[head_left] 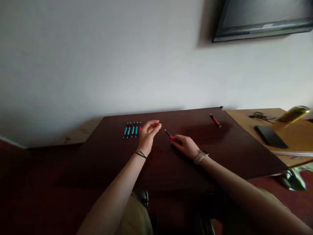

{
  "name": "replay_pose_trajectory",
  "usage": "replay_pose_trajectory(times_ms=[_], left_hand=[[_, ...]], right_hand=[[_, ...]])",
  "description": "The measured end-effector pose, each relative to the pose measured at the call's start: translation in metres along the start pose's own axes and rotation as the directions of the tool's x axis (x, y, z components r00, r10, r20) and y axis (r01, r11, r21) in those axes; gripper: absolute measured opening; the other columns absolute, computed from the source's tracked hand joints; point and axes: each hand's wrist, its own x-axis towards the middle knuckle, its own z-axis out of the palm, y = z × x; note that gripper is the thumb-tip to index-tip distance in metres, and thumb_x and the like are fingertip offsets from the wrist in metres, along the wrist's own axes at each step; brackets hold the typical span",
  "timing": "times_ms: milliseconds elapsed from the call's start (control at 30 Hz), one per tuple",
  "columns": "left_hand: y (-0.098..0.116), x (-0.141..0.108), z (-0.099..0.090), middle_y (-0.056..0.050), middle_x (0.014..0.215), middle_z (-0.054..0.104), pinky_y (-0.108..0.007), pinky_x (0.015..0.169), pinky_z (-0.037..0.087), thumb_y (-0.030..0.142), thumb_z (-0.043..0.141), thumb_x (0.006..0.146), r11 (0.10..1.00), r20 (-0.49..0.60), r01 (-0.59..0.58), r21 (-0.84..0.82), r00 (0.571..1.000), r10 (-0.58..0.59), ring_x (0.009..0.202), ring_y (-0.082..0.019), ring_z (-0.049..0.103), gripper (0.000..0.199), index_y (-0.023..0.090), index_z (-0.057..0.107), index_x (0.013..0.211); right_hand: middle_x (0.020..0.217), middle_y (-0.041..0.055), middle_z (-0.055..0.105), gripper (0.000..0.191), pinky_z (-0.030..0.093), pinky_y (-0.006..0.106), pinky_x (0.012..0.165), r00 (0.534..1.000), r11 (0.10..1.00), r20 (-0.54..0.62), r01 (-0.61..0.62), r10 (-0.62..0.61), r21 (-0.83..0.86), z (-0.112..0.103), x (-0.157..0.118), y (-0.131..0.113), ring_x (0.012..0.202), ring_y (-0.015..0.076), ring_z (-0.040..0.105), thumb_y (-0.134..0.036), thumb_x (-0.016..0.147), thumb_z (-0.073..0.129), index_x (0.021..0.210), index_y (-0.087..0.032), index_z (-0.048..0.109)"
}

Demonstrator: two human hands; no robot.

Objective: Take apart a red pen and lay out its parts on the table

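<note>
My right grip (187,145) is clamped on the held pen (169,134), red and black, near the middle of the dark tabletop (166,171); its tip points away from me and slightly left. I take that pen as my landmark. Just left of it I have the left grip (148,130), thumb and fingers curled close to each other; something pale shows at the fingertips, but I cannot tell whether I hold anything there.

Farther left of the held pen lie four blue pens (129,130), side by side. The end pen (140,125), red, closes that row nearest the held pen, and my left grip partly hides it. That grip stands squarely between the held pen and the row. Well to the right of the held pen and farther back, the far pen (215,120), also red and black, lies alone.

Beyond the held pen the wall (122,58) rises behind the tabletop's back edge, with a screen (266,23) high up to the right. Farthest right of the held pen, I see a pale tabletop (298,137) with a cable (261,116), a black slab (271,136) and a yellow can (293,114), tilted in my view and blurred. Low on that same side of the held pen, a whitish-green bundle (293,179) is too smeared to identify.
</note>
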Motion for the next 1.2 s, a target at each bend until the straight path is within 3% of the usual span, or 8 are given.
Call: replay_pose_trajectory(times_ms=[333,700,833,933,1200], left_hand=[[-0.001,-0.007,0.006,-0.007,0.106,0.077,-0.036,0.096,0.057,0.035,0.087,0.081,0.998,0.083,0.000,0.063,0.997,-0.005,0.104,-0.021,0.073,0.035,0.019,0.074,0.110],[-0.002,-0.012,0.003,-0.008,0.107,0.076,-0.033,0.091,0.057,0.035,0.083,0.085,0.982,0.170,-0.078,0.172,0.984,0.048,0.100,-0.020,0.073,0.031,0.018,0.075,0.109],[-0.008,-0.013,-0.003,-0.009,0.109,0.076,-0.034,0.093,0.056,0.036,0.084,0.084,0.985,0.130,-0.036,0.168,0.991,0.014,0.103,-0.021,0.072,0.032,0.019,0.075,0.109],[-0.015,-0.013,-0.009,-0.008,0.108,0.075,-0.033,0.092,0.055,0.036,0.086,0.082,0.992,0.073,0.028,0.119,0.997,-0.036,0.103,-0.021,0.071,0.035,0.019,0.075,0.110],[-0.026,-0.021,-0.015,-0.004,0.099,0.071,-0.025,0.078,0.049,0.034,0.090,0.075,0.985,-0.011,0.162,-0.061,0.987,-0.163,0.093,-0.015,0.065,0.036,0.020,0.075,0.105]], right_hand=[[0.092,0.0024,0.073,0.012,0.044,0.029,0.073,1.000,1.000,-0.015,0.009,-0.009,-0.011,0.000,0.000,0.000,0.080,0.0198,0.066,-0.035,0.101,0.064,0.099,-0.024,0.069],[0.096,0.0032,0.076,0.014,0.049,0.031,0.078,1.000,1.000,-0.015,0.027,-0.027,0.007,0.001,0.001,0.003,0.084,0.0210,0.069,-0.036,0.101,0.065,0.101,-0.025,0.073],[0.102,0.0029,0.079,0.016,0.050,0.031,0.080,0.999,0.998,-0.032,0.029,-0.028,0.050,-0.001,0.000,0.001,0.088,0.0215,0.072,-0.037,0.100,0.067,0.109,-0.028,0.075],[0.098,0.0016,0.080,0.020,0.051,0.030,0.075,0.998,0.997,-0.058,-0.007,0.012,0.075,-0.002,-0.001,-0.001,0.081,0.0202,0.073,-0.038,0.098,0.070,0.117,-0.029,0.073],[0.092,0.0004,0.079,0.015,0.051,0.028,0.072,0.996,0.997,-0.088,0.014,-0.007,0.074,-0.005,-0.005,-0.009,0.075,0.0180,0.072,-0.038,0.098,0.071,0.108,-0.028,0.071]])
